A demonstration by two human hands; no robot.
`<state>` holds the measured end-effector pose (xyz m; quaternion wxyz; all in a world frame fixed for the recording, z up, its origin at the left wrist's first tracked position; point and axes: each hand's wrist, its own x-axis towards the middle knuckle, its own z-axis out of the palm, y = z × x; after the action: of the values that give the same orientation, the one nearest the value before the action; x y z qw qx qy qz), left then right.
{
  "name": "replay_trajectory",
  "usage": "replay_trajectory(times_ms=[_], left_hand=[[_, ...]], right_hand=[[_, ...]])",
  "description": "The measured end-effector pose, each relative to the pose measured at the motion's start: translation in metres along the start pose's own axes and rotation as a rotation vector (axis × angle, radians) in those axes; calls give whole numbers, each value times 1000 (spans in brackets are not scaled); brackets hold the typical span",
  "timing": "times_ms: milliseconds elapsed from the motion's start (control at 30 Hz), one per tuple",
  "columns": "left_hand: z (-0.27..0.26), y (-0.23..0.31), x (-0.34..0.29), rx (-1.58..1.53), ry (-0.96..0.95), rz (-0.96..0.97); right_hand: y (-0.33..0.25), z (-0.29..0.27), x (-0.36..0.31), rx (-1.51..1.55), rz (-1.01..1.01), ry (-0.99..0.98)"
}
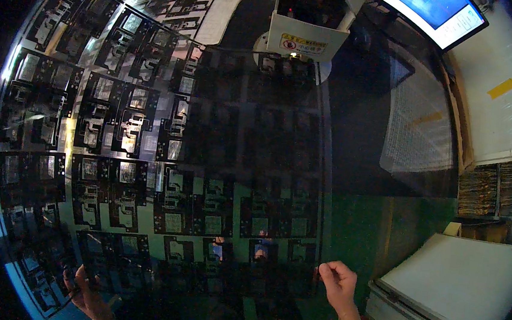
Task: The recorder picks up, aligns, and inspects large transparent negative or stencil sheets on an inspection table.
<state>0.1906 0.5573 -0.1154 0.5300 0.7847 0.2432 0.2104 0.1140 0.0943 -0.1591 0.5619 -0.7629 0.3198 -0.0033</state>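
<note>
A large see-through film sheet (210,207) with rows of black circuit-like patterns spreads before me across the left and middle of the head view. My right hand (339,282) pinches its lower right edge between thumb and fingers. At the lower left, my left hand (90,296) is closed on the film's lower edge, with its fingertips dark and partly lost against the pattern. Light glares off the film on the left, while its middle part is dark. My legs show dimly through the lower part.
Beyond the film stands a pale machine head (304,42) with a warning label. A lit monitor (435,16) is at the upper right. Another patterned sheet (190,7) lies at the far left. White panels (460,281) lie at the lower right, below stacked dark-edged items (495,188).
</note>
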Motion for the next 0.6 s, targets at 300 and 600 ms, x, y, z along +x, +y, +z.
replay_trajectory(times_ms=[300,600], left_hand=[[2,1,-1,-36,-69,89],[19,19,-8,-133,-40,42]], right_hand=[[-8,-5,0,-24,0,-7],[-11,-5,0,7,0,7]])
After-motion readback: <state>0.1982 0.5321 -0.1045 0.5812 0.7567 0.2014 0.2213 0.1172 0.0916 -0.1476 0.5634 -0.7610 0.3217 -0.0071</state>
